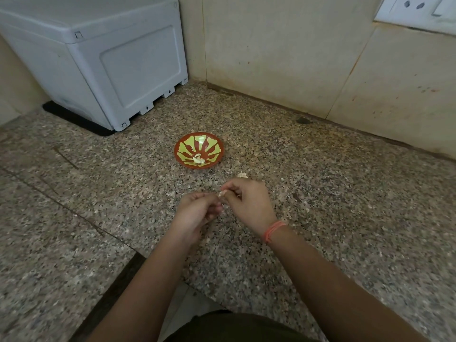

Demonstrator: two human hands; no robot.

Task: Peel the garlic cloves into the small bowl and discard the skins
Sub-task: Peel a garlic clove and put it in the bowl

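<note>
Nearest the lens: dark green garment (234,327) at the bottom edge, with both forearms (138,280) reaching forward over the speckled granite tabletop (345,218). Orange thread band (274,230) on the right wrist.

Hands meet above the tabletop, fingertips together. Right hand (249,203): fingers curled, thumb and forefinger pinching a garlic clove (223,193). Left hand (199,208): fingers also curled inward, tips closed on the lower side of the same clove. It may be on the skin rather than the flesh; too small to tell. The clove's long axis cannot be resolved.

Small bowl (177,149), red with yellow-green petals, sits on the tabletop beyond the hands and slightly to the left, apart from them. Peeled cloves (198,159) lie in its near side. A pale skin scrap (242,175) lies on the tabletop just beyond the right hand.

Judgement: peeling is in progress. The drop into the bowl calls for a short forward reach. The bowl lies more in line with the left hand, though the right has the firmer pinch.

Background: grey plastic box (98,58) far left, wall socket (417,8) top right.
</note>
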